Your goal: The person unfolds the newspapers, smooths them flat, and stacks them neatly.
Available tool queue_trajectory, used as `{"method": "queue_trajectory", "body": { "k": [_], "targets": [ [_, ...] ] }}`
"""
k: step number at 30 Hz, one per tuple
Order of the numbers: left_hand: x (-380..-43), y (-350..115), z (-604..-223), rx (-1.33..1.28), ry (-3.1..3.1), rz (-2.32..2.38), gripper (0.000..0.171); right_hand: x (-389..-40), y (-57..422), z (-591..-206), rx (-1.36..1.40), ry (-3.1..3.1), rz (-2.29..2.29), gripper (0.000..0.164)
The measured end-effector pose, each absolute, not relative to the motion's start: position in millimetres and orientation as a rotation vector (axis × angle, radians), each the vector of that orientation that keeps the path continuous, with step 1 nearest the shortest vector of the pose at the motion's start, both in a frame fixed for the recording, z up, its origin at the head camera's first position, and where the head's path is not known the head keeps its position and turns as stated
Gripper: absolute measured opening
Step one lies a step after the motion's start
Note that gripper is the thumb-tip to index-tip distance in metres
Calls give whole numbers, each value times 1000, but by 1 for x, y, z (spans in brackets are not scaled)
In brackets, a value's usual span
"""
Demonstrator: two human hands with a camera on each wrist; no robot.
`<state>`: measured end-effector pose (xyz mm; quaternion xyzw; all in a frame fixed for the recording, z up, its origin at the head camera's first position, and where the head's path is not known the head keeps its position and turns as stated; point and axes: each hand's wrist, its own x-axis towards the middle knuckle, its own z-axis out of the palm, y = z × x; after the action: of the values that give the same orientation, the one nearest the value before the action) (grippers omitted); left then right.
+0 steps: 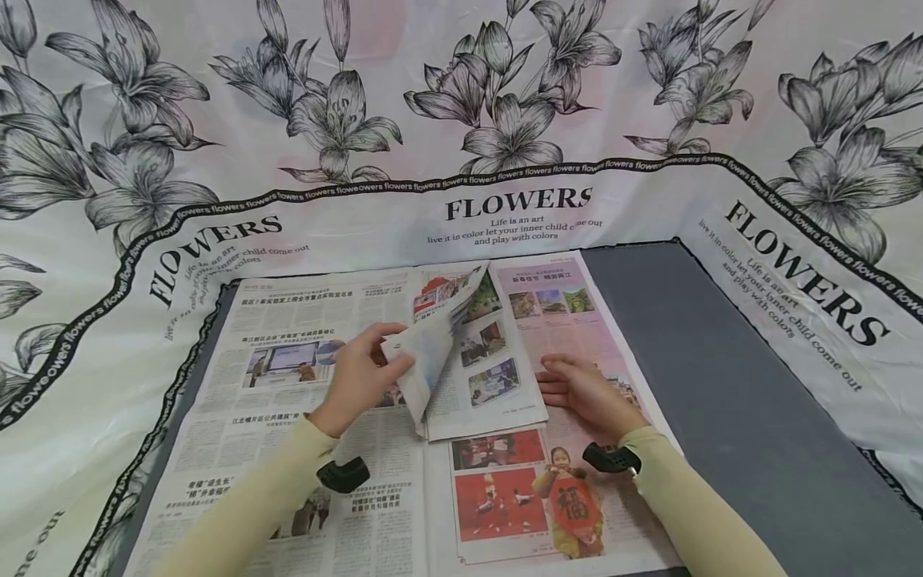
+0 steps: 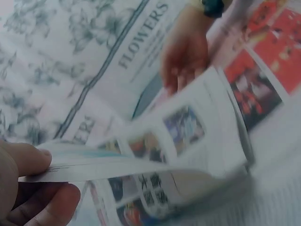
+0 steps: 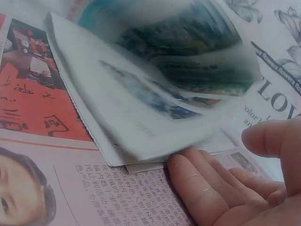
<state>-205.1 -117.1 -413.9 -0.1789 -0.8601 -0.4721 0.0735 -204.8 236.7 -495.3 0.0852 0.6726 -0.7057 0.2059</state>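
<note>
A folded newspaper (image 1: 450, 413) lies on a larger spread-out newspaper (image 1: 209, 437). My left hand (image 1: 360, 377) pinches the left edge of its upper leaf (image 1: 425, 357) between thumb and fingers, and that leaf curls up off the sheets below. In the left wrist view the thumb (image 2: 33, 157) lies over the paper with fingers underneath. At the right edge of the folded newspaper is my right hand (image 1: 587, 393), fingers extended and thumb apart. In the right wrist view its fingertips (image 3: 181, 165) touch or nearly touch the paper's edge; the raised leaf is blurred there.
Under the spread newspaper is a dark grey tabletop (image 1: 649, 296), showing along the right side. White cloth (image 1: 519, 172) with black flower drawings and "FLOWERS" lettering hangs around the back and both sides. A black band (image 1: 344, 474) sits on each wrist over pale sleeves.
</note>
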Motion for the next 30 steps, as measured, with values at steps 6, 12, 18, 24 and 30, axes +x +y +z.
{"method": "queue_trajectory", "body": {
  "k": [6, 12, 18, 24, 30],
  "targets": [
    [-187, -169, -428, -328, -2669, -1402, 48, -204, 244, -486, 207, 1881, -1943, 56],
    [-177, -195, -444, -155, -2823, -1341, 69, -205, 246, -483, 175, 1879, -1942, 56],
    [-170, -209, -455, -82, -2945, -1063, 88, -208, 242, -487, 151, 1881, -1937, 56],
    [-165, -220, -463, -99, -2990, -768, 100, -207, 239, -491, 155, 1882, -1929, 57],
    [-164, -225, -475, -206, -2935, -600, 108, -207, 239, -492, 155, 1890, -1928, 56]
  ]
}}
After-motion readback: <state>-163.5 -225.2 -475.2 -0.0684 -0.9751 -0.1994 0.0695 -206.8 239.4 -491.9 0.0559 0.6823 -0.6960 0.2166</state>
